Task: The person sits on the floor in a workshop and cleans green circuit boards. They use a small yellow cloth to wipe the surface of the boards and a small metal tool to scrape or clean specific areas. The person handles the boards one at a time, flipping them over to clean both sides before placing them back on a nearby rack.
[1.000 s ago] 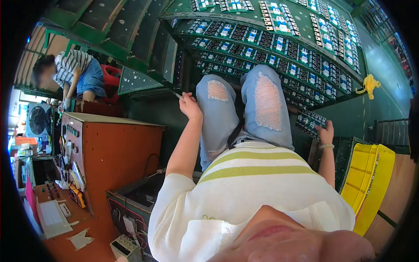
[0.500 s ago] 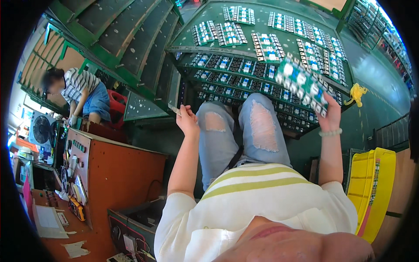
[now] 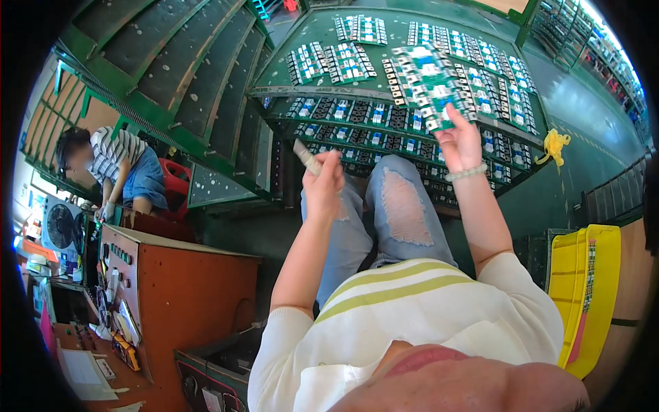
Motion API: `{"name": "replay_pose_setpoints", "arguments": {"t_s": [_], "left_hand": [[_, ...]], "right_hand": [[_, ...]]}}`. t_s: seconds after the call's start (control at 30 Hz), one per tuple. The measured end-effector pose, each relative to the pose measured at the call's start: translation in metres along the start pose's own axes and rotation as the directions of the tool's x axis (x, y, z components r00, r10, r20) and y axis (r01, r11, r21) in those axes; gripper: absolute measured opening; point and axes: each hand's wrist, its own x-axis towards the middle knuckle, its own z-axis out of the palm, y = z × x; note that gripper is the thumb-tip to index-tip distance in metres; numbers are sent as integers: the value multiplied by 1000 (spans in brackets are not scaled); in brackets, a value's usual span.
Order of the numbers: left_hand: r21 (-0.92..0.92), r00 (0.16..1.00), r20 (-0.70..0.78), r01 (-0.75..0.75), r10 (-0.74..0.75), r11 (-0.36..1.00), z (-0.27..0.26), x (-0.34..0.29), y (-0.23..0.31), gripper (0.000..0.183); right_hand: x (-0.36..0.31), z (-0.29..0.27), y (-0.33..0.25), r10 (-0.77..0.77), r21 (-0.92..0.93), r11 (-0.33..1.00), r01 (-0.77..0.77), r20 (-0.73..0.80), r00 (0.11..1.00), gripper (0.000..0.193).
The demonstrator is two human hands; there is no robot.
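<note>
My right hand (image 3: 461, 145), with a beaded bracelet on its wrist, grips the lower edge of a green circuit board panel (image 3: 439, 90). White and blue parts sit on the panel, with pale blocks along its sides. It is held up in front of the rack, overlapping boards behind it. In my left hand (image 3: 323, 187) is a short knife-like tool (image 3: 307, 156) with a pale wrapped handle, its flat end pointing up and left. The left fingers are closed round the handle, above my left knee. Hand and tool are apart from the panel.
Several similar boards (image 3: 351, 63) lie on the green rack's top (image 3: 274, 77), with more on shelves below. Empty slanted green shelves (image 3: 185, 75) stand at left. A person (image 3: 127, 165) works beside an orange-brown cabinet (image 3: 199, 288). At right is a yellow bin (image 3: 583, 295).
My right hand has brought the panel left and up, turning it more upright. My left hand has moved right and slightly forward, the tool now more visible. The view has shifted slightly.
</note>
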Motion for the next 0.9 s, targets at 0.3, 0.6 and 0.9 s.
{"name": "replay_pose_setpoints", "arguments": {"t_s": [0.3, 0.6, 0.9], "left_hand": [[-179, 982, 167, -56, 86, 982, 39, -35, 22, 29], [-248, 998, -59, -40, 26, 968, 14, -86, 37, 65], [-86, 985, -10, 172, -174, 981, 26, -112, 50, 76]], "right_hand": [[-116, 44, 47, 262, 9, 962, -271, 226, 938, 32], [-149, 45, 53, 366, -4, 921, -391, 359, 859, 33], [-152, 35, 55, 129, -114, 989, -94, 353, 927, 35]]}}
